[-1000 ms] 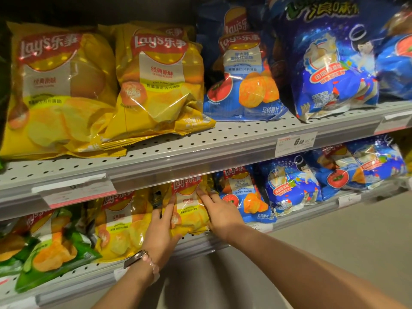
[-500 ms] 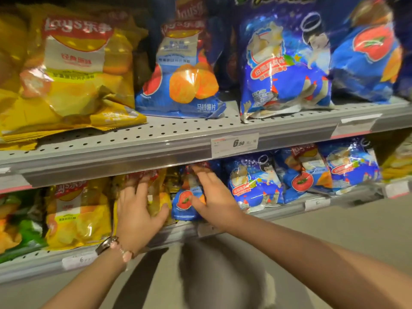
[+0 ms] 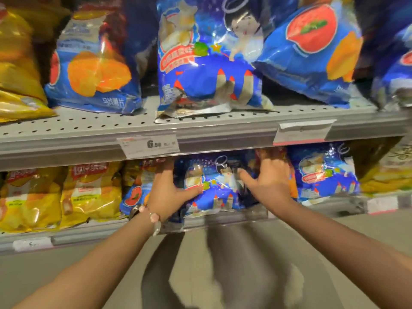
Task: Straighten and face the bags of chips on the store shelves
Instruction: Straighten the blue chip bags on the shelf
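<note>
A small blue chip bag with a cartoon figure and castle print stands on the lower shelf. My left hand presses its left edge, thumb across the front. My right hand grips its right side, fingers reaching behind the top. Left of it sits a blue tomato-flavour bag, partly hidden by my left wrist. Two yellow Lay's bags stand further left. Another blue cartoon bag stands to the right.
The upper shelf carries large bags: a blue tomato bag, a big cartoon bag overhanging the edge, a tilted blue bag. A price tag reading 6.50 hangs above my hands. Grey floor lies below.
Both hands have shifted right along the lower shelf, from the yellow bag, past the blue tomato bag, onto the blue cartoon bag. The view has moved right with them.
</note>
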Tool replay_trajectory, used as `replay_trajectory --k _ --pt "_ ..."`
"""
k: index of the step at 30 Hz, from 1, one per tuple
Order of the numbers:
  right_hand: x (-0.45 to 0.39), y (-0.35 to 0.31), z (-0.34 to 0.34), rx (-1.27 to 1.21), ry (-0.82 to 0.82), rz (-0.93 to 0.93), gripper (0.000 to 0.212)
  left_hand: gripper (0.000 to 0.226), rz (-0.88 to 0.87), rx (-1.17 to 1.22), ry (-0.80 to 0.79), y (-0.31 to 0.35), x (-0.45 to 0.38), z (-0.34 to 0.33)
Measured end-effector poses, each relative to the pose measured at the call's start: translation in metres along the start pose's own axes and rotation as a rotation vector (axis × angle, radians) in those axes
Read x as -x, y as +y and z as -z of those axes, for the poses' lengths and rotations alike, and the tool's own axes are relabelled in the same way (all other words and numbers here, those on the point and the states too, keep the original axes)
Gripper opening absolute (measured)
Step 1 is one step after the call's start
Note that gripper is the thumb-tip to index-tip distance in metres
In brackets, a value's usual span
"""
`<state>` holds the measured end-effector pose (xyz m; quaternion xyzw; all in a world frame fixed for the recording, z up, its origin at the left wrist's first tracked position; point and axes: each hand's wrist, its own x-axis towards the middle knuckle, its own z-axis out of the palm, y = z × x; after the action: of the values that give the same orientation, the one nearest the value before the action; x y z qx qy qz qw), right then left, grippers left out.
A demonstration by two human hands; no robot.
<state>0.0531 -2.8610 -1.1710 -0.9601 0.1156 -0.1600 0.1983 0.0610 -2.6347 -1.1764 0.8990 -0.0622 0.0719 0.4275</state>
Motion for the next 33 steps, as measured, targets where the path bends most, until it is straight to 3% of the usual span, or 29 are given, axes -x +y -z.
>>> replay_trajectory --k 2,5,7,10,14,23,29,31,33 --pt "-0.01 0.019 0.008 -0.01 0.007 -0.078 0.066 0.08 0.025 0.062 -0.023 0.006 -0.005 -0.017" --pt "-0.019 0.047 0.012 -0.103 -0.051 -0.094 0.068 0.127 0.112 0.011 -0.079 0.003 -0.008 -0.036" --pt "-0.021 0.06 0.012 -0.186 -0.113 -0.085 0.077 0.137 0.191 0.019 -0.119 0.003 -0.006 -0.044" --pt "-0.021 0.071 0.01 -0.274 -0.197 -0.105 0.088 0.122 0.22 0.116 -0.122 0.008 -0.002 -0.048" --pt "-0.021 0.072 0.008 -0.395 -0.219 -0.115 0.087 0.112 0.218 0.185 -0.11 0.01 -0.001 -0.049" --pt "-0.017 0.081 -0.002 -0.548 -0.148 -0.106 0.083 0.102 0.216 0.295 -0.034 0.009 0.007 -0.057" --pt "-0.009 0.076 0.008 -0.548 -0.04 -0.08 0.079 0.101 0.177 0.236 -0.008 0.017 0.01 -0.044" --pt "-0.005 0.067 0.009 -0.531 -0.034 -0.077 0.07 0.088 0.195 0.153 0.031 0.018 0.014 -0.033" --pt "0.0 0.055 0.008 -0.485 -0.041 -0.095 0.054 0.062 0.233 0.072 0.073 0.02 0.018 -0.019"
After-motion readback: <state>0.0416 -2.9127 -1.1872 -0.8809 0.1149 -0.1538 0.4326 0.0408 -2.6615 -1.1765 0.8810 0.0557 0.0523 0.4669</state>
